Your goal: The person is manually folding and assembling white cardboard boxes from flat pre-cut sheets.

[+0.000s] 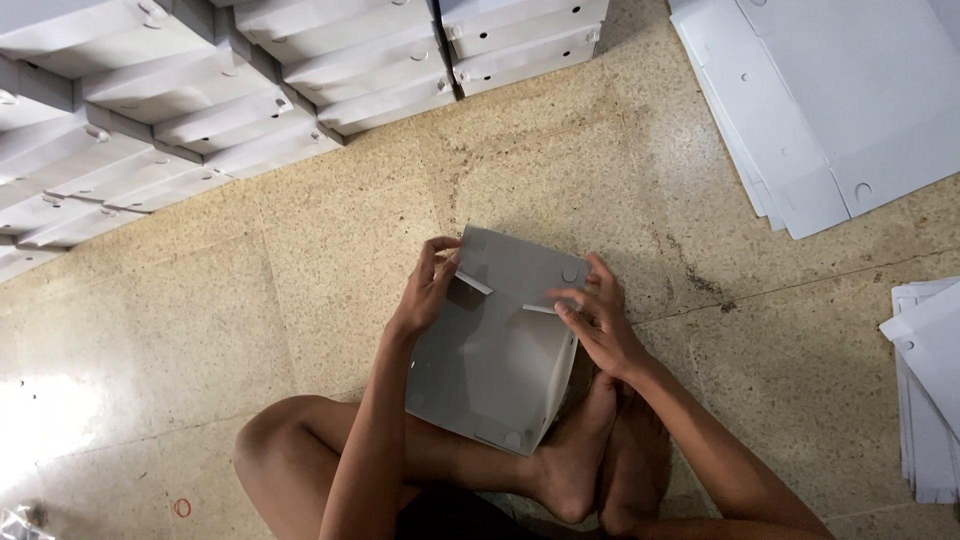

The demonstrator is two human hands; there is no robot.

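1. The person sits cross-legged on a speckled beige stone floor (300, 250) and holds a half-folded grey cardboard box (495, 350) between both hands, above the crossed legs and feet.
2. The left hand (428, 288) grips the box's upper left edge: its fingers curl over the rim and the thumb presses against the near face, so it is closed on the cardboard.
3. The right hand (598, 315) rests on the box's upper right side, fingers spread and bent against the panel, pressing rather than clenching; it touches the cardboard close to a small round hole (569, 274) just above its fingertips.
4. Between the two hands, two narrow pale flaps (474, 284) stick out of the box's face, one just beside the left thumb, the other just beside the right fingertips.
5. The box's lower corner points toward the person's bare foot (570, 465), which lies just below the right wrist.
6. Well beyond the left hand, at the far left, finished grey boxes (200, 90) stand stacked in rows.
7. Well beyond the right hand, at the far right, lie flat unfolded sheets of white-grey cardboard (830, 110).
8. Another pile of flat sheets (925, 380) lies well out to the right of the right forearm.
9. A small red rubber band (181, 507) lies on the floor, left of the person's knee.
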